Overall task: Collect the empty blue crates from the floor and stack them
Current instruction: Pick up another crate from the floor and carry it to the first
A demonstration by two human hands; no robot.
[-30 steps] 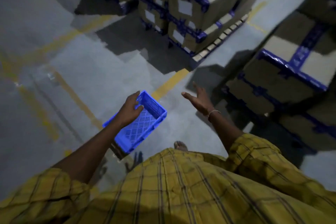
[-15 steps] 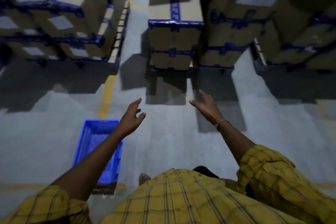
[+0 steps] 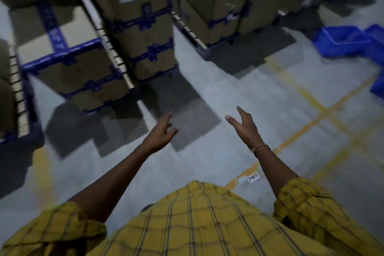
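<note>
Both grips apart, holding nothing: left hand (image 3: 160, 135), right hand (image 3: 245, 129); blue crates (image 3: 340, 41) on floor, contents unclear.

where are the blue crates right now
In the head view the blue crates lie on the floor at the far upper right, beside the stacked cardboard boxes, with another at the right edge, beyond the right hand.
</note>
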